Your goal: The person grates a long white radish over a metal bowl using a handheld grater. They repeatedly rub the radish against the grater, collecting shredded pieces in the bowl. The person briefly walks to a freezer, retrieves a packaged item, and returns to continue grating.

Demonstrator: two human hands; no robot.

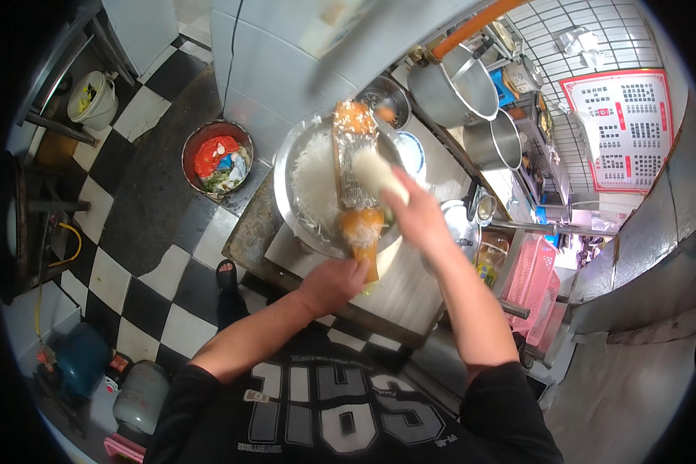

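Note:
My left hand (334,284) grips the lower handle end of a wooden grater (356,177) with a metal grating plate. The grater lies across the rim of a wide metal basin (282,197). My right hand (419,214) holds a peeled white radish (377,169), blurred, against or just over the grating plate; contact cannot be told. White shreds (316,180) fill much of the basin's left side, and some cling to the wood at both ends of the grater. Under the basin is a pale board (406,296) on a worktable.
A metal bowl (403,93) and a blue-rimmed white dish (413,152) stand beyond the basin. Large metal pots (452,87) line the right side near pink plastic baskets (536,290). On the checkered floor, a waste bucket (191,174) sits left; gas cylinders (142,394) stand lower left.

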